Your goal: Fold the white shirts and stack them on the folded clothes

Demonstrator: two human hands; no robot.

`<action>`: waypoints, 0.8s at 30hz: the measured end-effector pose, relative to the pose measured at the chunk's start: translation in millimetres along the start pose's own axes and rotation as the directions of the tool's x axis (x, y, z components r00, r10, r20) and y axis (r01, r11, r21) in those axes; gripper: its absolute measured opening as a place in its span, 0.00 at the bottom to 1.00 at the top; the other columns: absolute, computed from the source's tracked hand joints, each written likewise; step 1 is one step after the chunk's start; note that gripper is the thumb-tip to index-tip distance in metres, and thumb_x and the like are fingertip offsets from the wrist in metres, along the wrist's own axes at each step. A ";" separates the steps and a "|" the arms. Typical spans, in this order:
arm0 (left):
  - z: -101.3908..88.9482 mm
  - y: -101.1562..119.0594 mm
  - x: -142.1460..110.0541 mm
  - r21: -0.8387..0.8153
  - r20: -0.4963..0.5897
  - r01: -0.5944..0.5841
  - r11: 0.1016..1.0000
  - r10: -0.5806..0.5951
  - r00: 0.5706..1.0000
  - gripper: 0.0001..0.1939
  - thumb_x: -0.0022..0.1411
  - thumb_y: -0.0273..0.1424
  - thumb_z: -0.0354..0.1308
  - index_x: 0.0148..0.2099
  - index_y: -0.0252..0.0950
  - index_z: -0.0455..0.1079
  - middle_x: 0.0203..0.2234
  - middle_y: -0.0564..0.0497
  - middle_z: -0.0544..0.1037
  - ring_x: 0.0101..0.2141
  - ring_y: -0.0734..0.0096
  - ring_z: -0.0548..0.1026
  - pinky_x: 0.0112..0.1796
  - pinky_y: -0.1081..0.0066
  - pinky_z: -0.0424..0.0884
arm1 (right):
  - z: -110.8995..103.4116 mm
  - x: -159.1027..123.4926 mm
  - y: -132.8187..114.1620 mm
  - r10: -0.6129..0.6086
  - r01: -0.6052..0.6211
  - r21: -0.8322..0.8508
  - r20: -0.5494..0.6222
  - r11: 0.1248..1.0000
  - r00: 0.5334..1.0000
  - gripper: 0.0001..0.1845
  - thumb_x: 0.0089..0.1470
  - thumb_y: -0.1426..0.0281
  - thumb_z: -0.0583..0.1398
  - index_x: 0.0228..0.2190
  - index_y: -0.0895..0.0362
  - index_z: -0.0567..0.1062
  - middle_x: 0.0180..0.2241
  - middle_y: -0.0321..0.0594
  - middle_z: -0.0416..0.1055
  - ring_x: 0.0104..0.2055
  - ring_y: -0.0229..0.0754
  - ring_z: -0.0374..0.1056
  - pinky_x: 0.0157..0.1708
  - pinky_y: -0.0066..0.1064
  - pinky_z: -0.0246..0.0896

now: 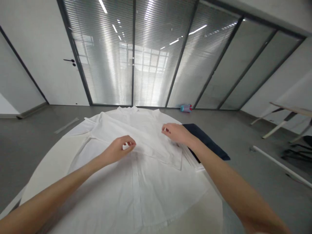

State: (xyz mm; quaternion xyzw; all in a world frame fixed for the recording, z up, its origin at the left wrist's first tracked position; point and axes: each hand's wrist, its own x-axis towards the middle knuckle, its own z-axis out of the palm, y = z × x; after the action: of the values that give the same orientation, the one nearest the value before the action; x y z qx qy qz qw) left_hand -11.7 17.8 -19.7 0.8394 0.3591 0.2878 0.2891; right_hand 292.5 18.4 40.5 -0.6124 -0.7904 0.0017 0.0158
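A white button-up shirt [136, 182] lies spread face up on a round white table [48, 162], collar at the far side. One sleeve [151, 143] is folded across the chest. My left hand [120, 148] pinches the near edge of that folded sleeve, fingers curled. My right hand [176, 133] rests on the sleeve's far right part, fingers bent and gripping the fabric. A dark navy garment [207, 141] lies on the table's right edge, just beyond my right wrist.
Glass partitions with blinds [156, 55] stand behind the table, a white door [48, 58] at the left. A pink and blue bottle [186, 108] lies on the grey floor. Table legs and white poles [280, 164] lie at the right.
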 end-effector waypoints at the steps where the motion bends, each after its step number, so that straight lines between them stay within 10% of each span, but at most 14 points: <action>1: -1.2 -28.1 -0.2 0.144 -0.042 0.001 0.990 0.005 0.999 0.12 0.65 0.38 0.54 0.40 0.38 0.75 0.38 0.46 0.79 0.41 0.61 0.76 0.43 0.65 0.72 | -7.5 21.8 9.6 0.076 -0.076 -0.050 0.007 0.996 0.997 0.15 0.66 0.67 0.52 0.46 0.54 0.76 0.47 0.46 0.76 0.48 0.49 0.71 0.45 0.35 0.62; 7: -19.9 -125.3 -6.2 0.574 -0.242 0.188 0.797 -0.054 0.969 0.16 0.65 0.40 0.52 0.48 0.38 0.75 0.52 0.42 0.76 0.53 0.50 0.72 0.54 0.54 0.65 | 4.6 111.3 75.7 0.467 -0.429 -0.218 0.167 0.877 0.868 0.21 0.59 0.76 0.59 0.54 0.66 0.74 0.55 0.62 0.70 0.56 0.56 0.69 0.50 0.43 0.65; 14: -16.0 -139.6 -5.4 0.582 -0.229 0.181 0.793 -0.053 0.972 0.17 0.68 0.41 0.49 0.48 0.40 0.75 0.48 0.43 0.77 0.48 0.54 0.74 0.49 0.57 0.68 | 52.5 141.1 108.1 0.645 -0.590 -0.266 0.237 0.762 0.727 0.30 0.41 0.74 0.73 0.49 0.57 0.79 0.54 0.57 0.72 0.55 0.62 0.71 0.47 0.52 0.68; 24: -13.6 -145.7 -5.6 0.553 -0.222 0.168 0.816 -0.050 0.974 0.16 0.69 0.41 0.49 0.47 0.40 0.74 0.47 0.44 0.77 0.49 0.54 0.73 0.48 0.56 0.66 | 56.7 148.5 133.1 0.709 -0.701 -0.113 0.154 0.704 0.688 0.24 0.55 0.71 0.65 0.53 0.63 0.75 0.45 0.62 0.76 0.53 0.56 0.73 0.47 0.47 0.69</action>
State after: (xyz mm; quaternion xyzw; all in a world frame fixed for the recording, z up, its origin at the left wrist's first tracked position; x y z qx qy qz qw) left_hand -87.9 101.0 -112.9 0.8325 0.5030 0.2323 0.0049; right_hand 382.8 196.4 -15.6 -0.8661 -0.4922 0.0468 -0.0736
